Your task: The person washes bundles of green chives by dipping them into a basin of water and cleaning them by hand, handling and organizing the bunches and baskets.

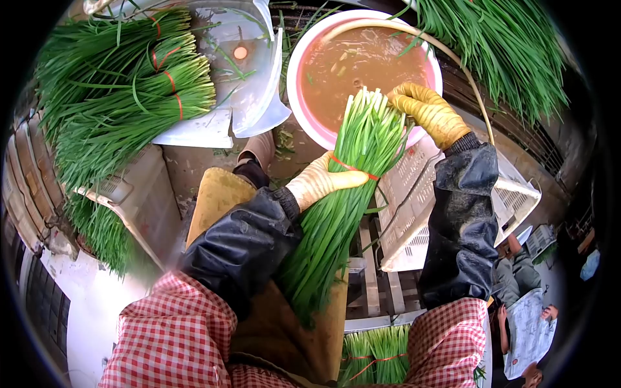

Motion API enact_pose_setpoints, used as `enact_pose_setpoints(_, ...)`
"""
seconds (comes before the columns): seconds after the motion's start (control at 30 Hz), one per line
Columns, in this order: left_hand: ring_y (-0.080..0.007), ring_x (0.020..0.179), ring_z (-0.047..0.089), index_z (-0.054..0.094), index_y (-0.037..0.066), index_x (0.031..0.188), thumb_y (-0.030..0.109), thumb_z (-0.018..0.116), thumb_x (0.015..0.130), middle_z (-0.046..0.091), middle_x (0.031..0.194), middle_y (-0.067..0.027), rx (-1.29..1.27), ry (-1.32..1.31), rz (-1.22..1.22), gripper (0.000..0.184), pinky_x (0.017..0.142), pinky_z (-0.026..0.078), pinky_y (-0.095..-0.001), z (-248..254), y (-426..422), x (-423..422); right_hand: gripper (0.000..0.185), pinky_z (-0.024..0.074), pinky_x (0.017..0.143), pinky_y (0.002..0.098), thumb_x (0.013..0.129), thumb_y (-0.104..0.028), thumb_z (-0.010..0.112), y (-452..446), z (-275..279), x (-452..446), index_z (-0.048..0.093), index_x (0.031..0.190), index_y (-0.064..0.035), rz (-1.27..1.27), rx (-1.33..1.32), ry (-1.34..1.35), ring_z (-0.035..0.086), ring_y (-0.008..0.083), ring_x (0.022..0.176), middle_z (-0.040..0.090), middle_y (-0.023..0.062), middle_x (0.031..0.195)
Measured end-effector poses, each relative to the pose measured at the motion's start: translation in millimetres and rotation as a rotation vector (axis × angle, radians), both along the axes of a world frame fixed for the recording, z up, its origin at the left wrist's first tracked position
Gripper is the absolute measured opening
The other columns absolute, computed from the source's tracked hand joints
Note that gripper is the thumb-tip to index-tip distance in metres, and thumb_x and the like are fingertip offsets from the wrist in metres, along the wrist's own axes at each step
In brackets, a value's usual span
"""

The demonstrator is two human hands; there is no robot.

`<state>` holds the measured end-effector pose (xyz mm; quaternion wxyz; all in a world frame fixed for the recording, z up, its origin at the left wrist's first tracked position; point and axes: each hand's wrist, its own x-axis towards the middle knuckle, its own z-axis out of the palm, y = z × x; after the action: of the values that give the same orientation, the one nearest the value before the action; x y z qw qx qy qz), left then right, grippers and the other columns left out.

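A bundle of garlic chives [336, 220] lies slantwise in front of me, its pale cut ends upward and its leaf tips toward my lap. My left hand [325, 183], in a stained glove, is wrapped round it at the red band [372, 176]. At the upper right edge of the stems is my right hand [430, 115], in a yellow glove. Its fingers are curled together against the stem ends, and what they pinch is hidden. Just beyond the cut ends stands a pink-and-white basin [294, 77] of brown water [362, 61].
Banded chive bundles [129, 103] lie at upper left beside a pale plastic tray [262, 107]. More chives [491, 45] lie at upper right. A hose [475, 81] curves over the basin. White crates [411, 213] stand right of the bundle. Another person [527, 323] is at far right.
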<state>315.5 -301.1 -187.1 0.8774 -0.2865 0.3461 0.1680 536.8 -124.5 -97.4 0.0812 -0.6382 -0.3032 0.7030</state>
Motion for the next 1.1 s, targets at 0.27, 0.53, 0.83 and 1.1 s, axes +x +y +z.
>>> enact_pose_setpoints(0.27,-0.0184,0.101,0.058,0.051,0.005,0.119,0.014,0.065,0.086,0.061,0.113,-0.0074,0.622,0.209,-0.297,0.037,0.09,0.05,-0.0317,51,32,1,0.014,0.0436,0.07,0.0242,0.08,-0.001,0.063,9,-2,-2,0.059,0.092,-0.0057,0.281,-0.039,-0.061,0.051,0.0082,0.074,0.056,-0.0022,0.081)
enact_pose_setpoints(0.53,-0.0141,0.102,0.058,0.051,0.007,0.124,0.018,0.08,0.075,0.061,0.112,-0.0042,0.132,0.03,-0.139,0.058,0.091,0.046,-0.0314,38,36,-13,0.009,0.0437,0.069,0.024,0.079,-0.001,0.061,17,-35,-9,0.058,0.085,-0.0064,0.012,0.176,-0.167,0.05,0.0095,0.072,0.055,-0.0013,0.077)
enact_pose_setpoints(0.83,-0.0181,0.114,0.053,0.046,0.001,0.132,0.04,0.065,0.085,0.055,0.125,-0.0097,0.336,-0.038,-0.341,0.064,0.097,0.043,-0.0323,99,83,-60,0.006,0.0494,0.059,0.0266,0.08,-0.007,0.065,31,-128,24,0.062,0.084,-0.0052,0.117,0.113,-0.583,0.057,0.0125,0.065,0.062,0.0042,0.074)
enact_pose_setpoints(1.1,-0.0174,0.102,0.06,0.047,0.0,0.131,0.037,0.068,0.083,0.061,0.117,-0.0098,0.123,-0.059,-0.328,0.064,0.09,0.049,-0.0311,97,67,-88,0.029,0.0506,0.074,0.0418,0.081,-0.033,0.056,24,-207,102,0.07,0.08,-0.0065,0.589,0.331,-1.096,0.064,0.0327,0.077,0.066,0.0165,0.081)
